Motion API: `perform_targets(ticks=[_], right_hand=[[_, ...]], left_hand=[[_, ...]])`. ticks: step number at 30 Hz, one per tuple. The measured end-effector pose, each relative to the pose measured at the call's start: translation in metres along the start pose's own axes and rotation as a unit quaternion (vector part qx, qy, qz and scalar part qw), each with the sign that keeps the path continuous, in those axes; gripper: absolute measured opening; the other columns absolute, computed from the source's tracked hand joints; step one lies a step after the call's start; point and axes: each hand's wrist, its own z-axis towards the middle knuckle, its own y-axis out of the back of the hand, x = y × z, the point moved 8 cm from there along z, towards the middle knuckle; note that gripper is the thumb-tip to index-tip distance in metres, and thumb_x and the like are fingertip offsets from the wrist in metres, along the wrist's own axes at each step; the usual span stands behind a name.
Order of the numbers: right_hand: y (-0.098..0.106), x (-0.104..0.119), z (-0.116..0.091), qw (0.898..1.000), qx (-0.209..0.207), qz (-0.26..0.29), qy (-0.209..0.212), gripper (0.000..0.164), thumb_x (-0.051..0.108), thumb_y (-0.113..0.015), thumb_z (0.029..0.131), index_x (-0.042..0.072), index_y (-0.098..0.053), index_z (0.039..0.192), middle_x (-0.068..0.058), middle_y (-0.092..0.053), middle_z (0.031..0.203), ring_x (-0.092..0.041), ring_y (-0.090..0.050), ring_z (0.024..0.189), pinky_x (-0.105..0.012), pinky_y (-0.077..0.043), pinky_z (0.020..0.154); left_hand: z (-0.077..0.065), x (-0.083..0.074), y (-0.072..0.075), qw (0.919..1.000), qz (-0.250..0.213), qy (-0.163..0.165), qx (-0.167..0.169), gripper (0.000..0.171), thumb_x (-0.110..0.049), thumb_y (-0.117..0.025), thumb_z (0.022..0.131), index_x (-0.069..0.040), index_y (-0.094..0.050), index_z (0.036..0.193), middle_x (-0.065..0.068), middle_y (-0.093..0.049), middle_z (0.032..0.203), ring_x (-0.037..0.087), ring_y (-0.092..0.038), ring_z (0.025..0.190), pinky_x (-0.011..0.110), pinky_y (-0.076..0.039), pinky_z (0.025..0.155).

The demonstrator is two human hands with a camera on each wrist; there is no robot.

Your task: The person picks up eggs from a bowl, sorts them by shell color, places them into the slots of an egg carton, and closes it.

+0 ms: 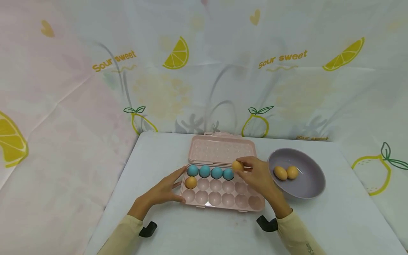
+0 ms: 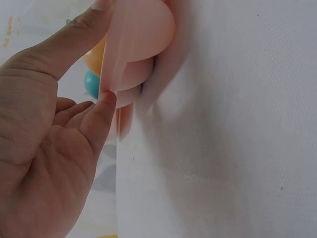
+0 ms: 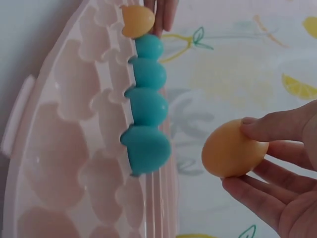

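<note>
A pink egg carton (image 1: 223, 209) lies with its lid (image 1: 221, 148) folded back. Several blue eggs (image 1: 216, 173) fill the left part of its back row, and a yellow egg (image 1: 191, 182) sits at the left of the middle row. My left hand (image 1: 164, 189) grips the carton's left end, thumb by the front corner and fingers toward the back corner. In the left wrist view a fingertip presses the carton's rim (image 2: 110, 74). My right hand (image 1: 258, 175) pinches another yellow egg (image 3: 233, 148) between thumb and fingers, above the back row, right of the blue eggs.
To the right of the carton stands a grey-purple bowl (image 1: 313, 182) with two yellow eggs (image 1: 286, 173) inside. Under everything is a white table (image 1: 153, 152). A lemon-print cloth (image 1: 204, 88) hangs behind it. Black wrist mounts (image 1: 267, 224) stick out at both sleeves.
</note>
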Motion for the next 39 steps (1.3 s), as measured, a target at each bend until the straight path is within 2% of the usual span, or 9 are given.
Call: perform_targets(ticks=[3,10,15,22,25,31,39], right_hand=[[-0.012,0.004,0.003,1.000,0.005,0.016,0.002,0.035,0.013,-0.072,0.071,0.011,-0.061,0.104,0.002,-0.058,0.099,-0.013,-0.058,0.090,-0.027,-0.053,0.072],[-0.037,0.018,0.006,0.998,0.024,0.057,0.034,0.034,0.007,-0.070,0.071,0.008,-0.060,0.104,-0.002,-0.058,0.099,-0.017,-0.056,0.091,-0.033,-0.053,0.072],[-0.050,0.025,0.008,0.997,0.020,0.058,0.051,0.034,0.006,-0.073,0.069,0.007,-0.061,0.101,-0.002,-0.059,0.097,-0.016,-0.057,0.086,-0.028,-0.054,0.068],[-0.066,0.024,0.012,0.997,0.025,0.072,0.026,0.036,0.005,-0.075,0.066,0.006,-0.061,0.100,-0.002,-0.059,0.096,-0.015,-0.060,0.085,-0.033,-0.054,0.067],[-0.073,0.022,0.013,0.996,0.038,0.074,0.024,0.036,0.006,-0.074,0.067,0.006,-0.061,0.101,-0.002,-0.059,0.098,-0.016,-0.060,0.086,-0.032,-0.054,0.069],[-0.087,0.018,0.013,0.993,0.053,0.101,0.025,0.035,0.002,-0.073,0.066,0.003,-0.061,0.099,-0.008,-0.059,0.099,-0.019,-0.061,0.083,-0.032,-0.054,0.068],[-0.107,0.023,0.012,0.993,0.079,0.060,0.066,0.035,0.006,-0.073,0.068,0.004,-0.059,0.100,-0.004,-0.059,0.097,-0.014,-0.059,0.085,-0.021,-0.052,0.070]], left_hand=[[-0.001,0.001,0.000,1.0000,0.002,0.001,0.001,0.114,-0.027,-0.081,0.056,-0.018,-0.007,0.141,-0.001,-0.012,0.145,0.012,-0.016,0.130,0.025,-0.037,0.094],[0.001,0.004,0.001,1.0000,-0.005,-0.005,-0.003,0.113,-0.027,-0.081,0.056,-0.018,-0.007,0.141,-0.002,-0.012,0.145,0.012,-0.016,0.130,0.027,-0.036,0.095],[0.002,0.004,0.000,1.0000,0.005,-0.001,-0.001,0.114,-0.030,-0.080,0.055,-0.019,-0.007,0.141,-0.003,-0.012,0.145,0.011,-0.015,0.130,0.028,-0.037,0.094],[0.001,0.004,0.001,1.0000,0.004,0.000,-0.004,0.114,-0.031,-0.080,0.055,-0.018,-0.007,0.141,-0.002,-0.012,0.145,0.013,-0.016,0.130,0.030,-0.037,0.094],[0.001,0.004,0.001,1.0000,0.005,0.004,-0.005,0.114,-0.031,-0.081,0.055,-0.019,-0.007,0.141,-0.003,-0.013,0.145,0.012,-0.016,0.130,0.029,-0.037,0.094],[0.002,0.003,0.002,0.9999,-0.008,-0.010,-0.002,0.113,-0.027,-0.080,0.056,-0.018,-0.006,0.141,-0.002,-0.012,0.145,0.011,-0.015,0.130,0.028,-0.037,0.095],[0.001,0.002,0.003,0.9999,0.006,-0.008,-0.005,0.114,-0.029,-0.081,0.055,-0.017,-0.007,0.141,-0.001,-0.014,0.144,0.013,-0.016,0.130,0.028,-0.038,0.094]])
